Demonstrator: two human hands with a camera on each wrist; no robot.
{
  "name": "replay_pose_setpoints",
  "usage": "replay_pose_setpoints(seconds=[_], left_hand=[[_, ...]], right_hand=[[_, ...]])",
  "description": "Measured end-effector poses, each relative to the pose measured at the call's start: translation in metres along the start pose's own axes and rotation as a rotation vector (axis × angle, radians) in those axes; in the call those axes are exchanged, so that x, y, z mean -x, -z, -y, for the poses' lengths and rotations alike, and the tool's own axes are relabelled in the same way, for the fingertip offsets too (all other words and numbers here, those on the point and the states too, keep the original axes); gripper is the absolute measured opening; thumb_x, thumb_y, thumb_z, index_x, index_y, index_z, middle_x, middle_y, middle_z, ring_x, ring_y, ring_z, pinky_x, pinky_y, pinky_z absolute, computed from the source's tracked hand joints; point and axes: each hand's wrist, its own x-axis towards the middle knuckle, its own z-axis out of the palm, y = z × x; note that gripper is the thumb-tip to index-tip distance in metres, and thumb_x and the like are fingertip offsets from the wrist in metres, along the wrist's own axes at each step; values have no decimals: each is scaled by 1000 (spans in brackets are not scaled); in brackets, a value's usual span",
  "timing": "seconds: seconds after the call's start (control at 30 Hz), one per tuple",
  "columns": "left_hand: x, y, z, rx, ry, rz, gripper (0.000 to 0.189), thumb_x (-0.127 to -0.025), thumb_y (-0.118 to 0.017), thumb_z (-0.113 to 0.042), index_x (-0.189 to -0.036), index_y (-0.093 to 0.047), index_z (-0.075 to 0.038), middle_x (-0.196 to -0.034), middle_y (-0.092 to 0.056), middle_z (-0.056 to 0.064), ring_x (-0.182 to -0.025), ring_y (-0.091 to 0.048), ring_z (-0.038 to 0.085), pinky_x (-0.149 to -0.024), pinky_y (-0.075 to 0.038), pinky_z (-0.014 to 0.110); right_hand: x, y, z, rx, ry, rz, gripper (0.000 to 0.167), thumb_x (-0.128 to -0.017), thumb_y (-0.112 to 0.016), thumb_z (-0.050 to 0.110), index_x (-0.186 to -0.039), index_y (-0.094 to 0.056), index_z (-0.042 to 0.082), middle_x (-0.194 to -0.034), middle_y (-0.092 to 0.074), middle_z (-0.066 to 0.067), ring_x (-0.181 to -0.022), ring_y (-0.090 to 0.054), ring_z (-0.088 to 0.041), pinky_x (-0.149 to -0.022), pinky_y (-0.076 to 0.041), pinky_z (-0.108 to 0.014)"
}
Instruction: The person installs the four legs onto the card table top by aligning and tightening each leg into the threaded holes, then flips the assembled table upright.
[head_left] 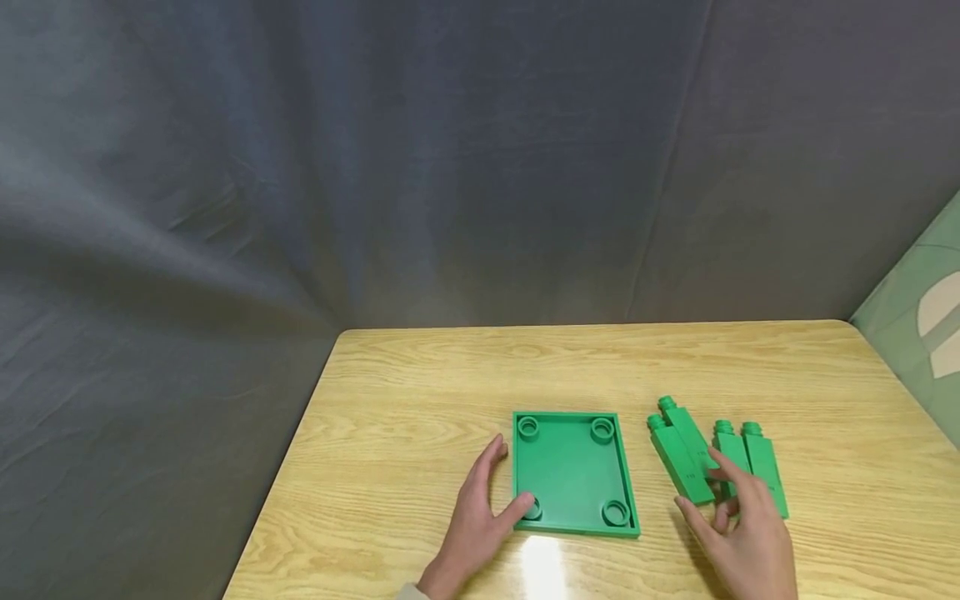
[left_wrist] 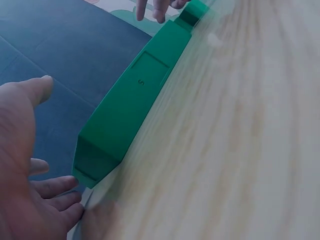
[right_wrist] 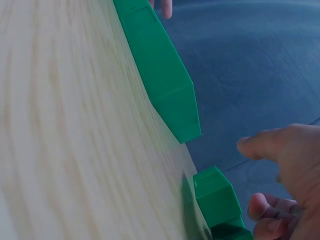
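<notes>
Left hand at green panel, right hand over green blocks

Square green panel (head_left: pixel 572 473) flat on wood-grain desk (head_left: pixel 390 400), low raised rim all round. Round socket in each corner: far left (head_left: pixel 528 428), far right (head_left: pixel 602 430), near right (head_left: pixel 616 512), near left (head_left: pixel 536 511), the last partly covered.

Left hand (head_left: pixel 476 517) at panel's left side. Thumb over near-left socket, other fingers extended along outside of the edge. Fingers open, gripping nothing; contact with panel: can't tell.

Four green blocks right of panel, lying on desk, ridged round ends pointing away from the person. Two pairs. Nearer pair, left block (head_left: pixel 679 467) and right block (head_left: pixel 686 432), lies slanted, side by side. Other pair, left block (head_left: pixel 728 452) and right block (head_left: pixel 764 473), is straighter, further right. Marks on blocks too small to read.

Right hand (head_left: pixel 753 537) above near ends of the blocks. Thumb and index spread apart, remaining fingers loosely bent. Not gripping anything; index tip overlaps slanted pair's right block in head view, touch unclear.

Dark cloth (head_left: pixel 480 167) behind desk and along left. Pale green patterned surface (head_left: pixel 900 317) at far right. Glare spot on desk just below panel.
</notes>
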Motion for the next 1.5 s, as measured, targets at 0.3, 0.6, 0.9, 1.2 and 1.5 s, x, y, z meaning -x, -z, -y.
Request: replay_pose_setpoints(seconds=[0.3, 0.6, 0.9, 1.2, 1.5], left_hand=[[3, -2, 6, -67, 22, 38, 88, -104, -75, -45, -176, -32, -20, -176, -41, 7, -164, -35, 39, -131, -30, 73], [2, -3, 4, -118, 1, 86, 91, -102, -77, -53, -175, -34, -22, -180, -31, 14, -167, -26, 46, -127, -30, 80], [4, -4, 5, -197, -24, 96, 103, -93, -85, -60, -174, -37, -20, -179, -35, 12, -168, -22, 47, -130, -26, 77], [2, -5, 6, -244, -20, 124, 112, -86, -89, -66, -175, -35, -24, -181, -33, 4, -169, -23, 38, -135, -26, 68], [3, -6, 8, -278, -41, 110, 111, -86, -91, -60, -175, -35, -23, -179, -36, 7, -167, -28, 40, -133, -29, 70]], right_hand=[[2, 0, -1, 109, -62, 39, 74, -76, -101, 8, -141, -68, 1, -107, -68, -15, -60, -44, 3, -48, -38, -21], [2, 0, -3, 127, -71, 42, 65, -75, -101, 9, -131, -70, -4, -105, -71, -20, -59, -46, 3, -48, -41, -21], [-1, 1, -6, 148, -107, 113, 54, -81, -99, 13, -124, -72, -6, -102, -75, -23, -59, -50, -3, -48, -41, -23], [0, -1, -8, 191, -55, 98, 47, -79, -98, 10, -117, -74, -5, -101, -75, -28, -62, -55, -16, -49, -42, -28], [0, -2, -8, 181, -50, 98, 45, -79, -98, 10, -116, -75, -4, -97, -76, -23, -62, -53, -13, -49, -41, -26]])
